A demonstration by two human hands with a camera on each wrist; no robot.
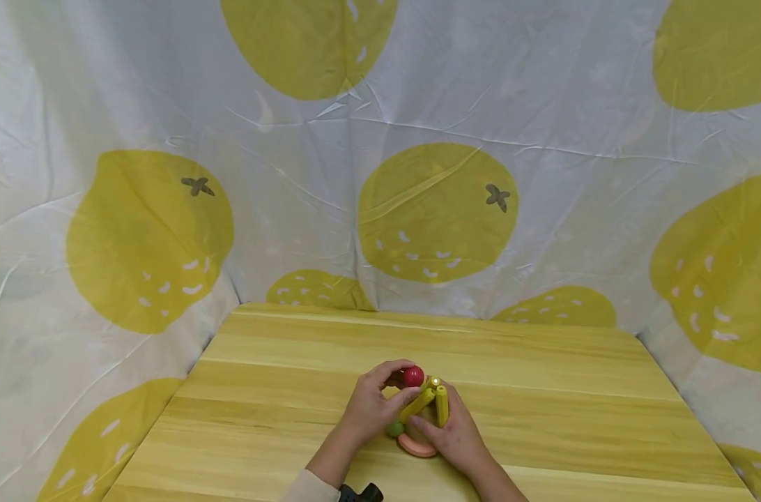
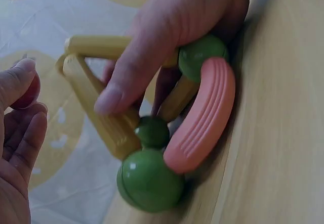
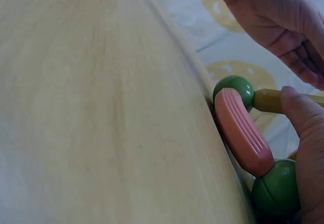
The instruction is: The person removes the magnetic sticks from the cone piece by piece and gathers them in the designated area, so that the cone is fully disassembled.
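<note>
A red ball (image 1: 413, 376) is pinched between the thumb and fingers of my left hand (image 1: 368, 406), close to the top of a toy frame. My right hand (image 1: 460, 434) grips the frame by its yellow rods (image 1: 442, 406), thumb across one of them in the left wrist view. The frame joins several yellow rods, green balls (image 2: 151, 181) and a ridged pink curved piece (image 2: 205, 118). Its pink piece lies low, by the tabletop, with a green ball at each end. The rods lean together at the top, beside the red ball. My right fingers hide part of the frame.
A wooden table (image 1: 280, 404) lies beneath both hands. Behind it and at the sides hangs a white cloth (image 1: 299, 188) printed with yellow fruit. A black device (image 1: 362, 493) shows near my left wrist at the bottom edge.
</note>
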